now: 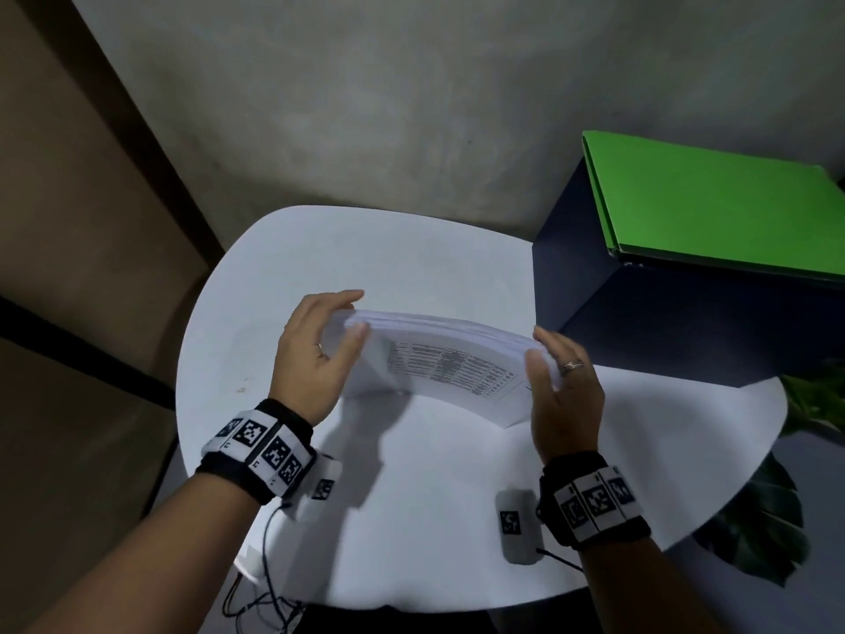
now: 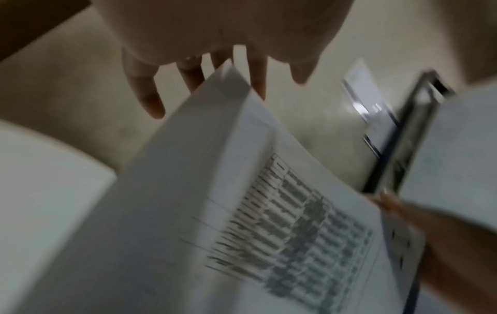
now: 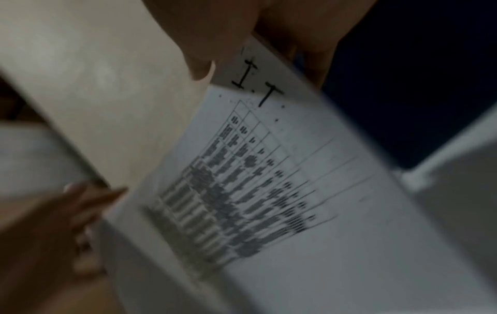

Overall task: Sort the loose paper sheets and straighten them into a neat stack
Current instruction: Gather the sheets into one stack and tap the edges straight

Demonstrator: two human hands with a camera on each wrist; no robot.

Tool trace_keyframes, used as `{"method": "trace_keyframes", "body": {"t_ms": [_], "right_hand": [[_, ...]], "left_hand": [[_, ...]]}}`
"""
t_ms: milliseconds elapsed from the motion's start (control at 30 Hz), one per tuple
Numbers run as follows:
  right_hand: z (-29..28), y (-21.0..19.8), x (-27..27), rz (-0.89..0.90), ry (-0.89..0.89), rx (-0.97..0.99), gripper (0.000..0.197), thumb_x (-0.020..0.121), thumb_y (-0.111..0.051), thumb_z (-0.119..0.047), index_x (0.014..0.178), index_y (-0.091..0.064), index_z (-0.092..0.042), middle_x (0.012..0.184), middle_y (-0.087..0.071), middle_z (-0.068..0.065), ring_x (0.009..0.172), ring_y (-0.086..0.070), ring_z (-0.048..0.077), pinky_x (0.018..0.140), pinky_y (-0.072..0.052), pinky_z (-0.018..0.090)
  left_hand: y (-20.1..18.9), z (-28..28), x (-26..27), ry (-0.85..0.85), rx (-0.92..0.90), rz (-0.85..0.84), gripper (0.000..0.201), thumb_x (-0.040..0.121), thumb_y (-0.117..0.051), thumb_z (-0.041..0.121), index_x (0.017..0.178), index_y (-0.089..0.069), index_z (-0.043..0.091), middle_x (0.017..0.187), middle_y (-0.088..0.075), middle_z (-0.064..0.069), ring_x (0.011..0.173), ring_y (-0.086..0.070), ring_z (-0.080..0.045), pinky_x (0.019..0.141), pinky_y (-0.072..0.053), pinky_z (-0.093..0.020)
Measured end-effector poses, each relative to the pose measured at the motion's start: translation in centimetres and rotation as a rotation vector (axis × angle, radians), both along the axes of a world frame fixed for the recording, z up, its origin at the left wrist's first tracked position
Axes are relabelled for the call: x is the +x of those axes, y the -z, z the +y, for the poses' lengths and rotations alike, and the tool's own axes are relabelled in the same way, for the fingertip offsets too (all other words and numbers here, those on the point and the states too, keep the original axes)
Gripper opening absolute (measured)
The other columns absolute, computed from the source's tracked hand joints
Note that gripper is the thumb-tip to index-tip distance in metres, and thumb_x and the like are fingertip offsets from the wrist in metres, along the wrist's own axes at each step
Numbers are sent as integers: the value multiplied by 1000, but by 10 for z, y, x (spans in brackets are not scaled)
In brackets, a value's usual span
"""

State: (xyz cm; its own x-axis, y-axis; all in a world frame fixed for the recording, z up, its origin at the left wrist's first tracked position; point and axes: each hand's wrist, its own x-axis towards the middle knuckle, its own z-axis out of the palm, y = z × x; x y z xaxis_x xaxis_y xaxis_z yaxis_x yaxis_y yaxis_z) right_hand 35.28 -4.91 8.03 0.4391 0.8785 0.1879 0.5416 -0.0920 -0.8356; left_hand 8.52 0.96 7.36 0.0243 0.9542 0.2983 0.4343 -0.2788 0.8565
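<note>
A stack of white paper sheets (image 1: 448, 368) stands on its long edge above the round white table (image 1: 411, 519), slightly bowed, with a printed table on the sheet facing me. My left hand (image 1: 354, 313) holds its left end, thumb on the front and fingers behind. At the right end my right hand (image 1: 542, 347) grips it the same way. The left wrist view, blurred, shows the stack (image 2: 242, 191) running away from my left hand (image 2: 263, 63). The right wrist view shows the printed sheet (image 3: 296, 191) under my right hand (image 3: 258, 63).
A green folder (image 1: 713, 208) lies on a dark blue box (image 1: 663, 322) at the table's back right. Plant leaves (image 1: 768, 519) reach in beyond the table's right edge. Thin cables (image 1: 265, 601) hang off the front edge. A grey wall stands close behind.
</note>
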Motion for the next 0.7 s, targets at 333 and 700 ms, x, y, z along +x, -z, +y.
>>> {"method": "trace_keyframes", "body": {"t_ms": [333,700], "right_hand": [[-6,-13,10,-407,-167,-147,19,90,-64,-25,108,-65,-22,100,-61,-12,87,-58,11,72,-45,25],[12,-59,-9,-618,-211,308,34,86,-68,-18,118,-63,-9,118,-63,8,107,-59,32,92,-49,43]], "left_hand": [[-22,12,-11,166,133,764,22,91,-55,40,100,-66,23,93,-68,4,81,-61,-28,66,-48,-38],[-54,11,47,254,45,756,16,97,-47,39,95,-46,23,84,-63,5,80,-60,-29,60,-40,-34]]}}
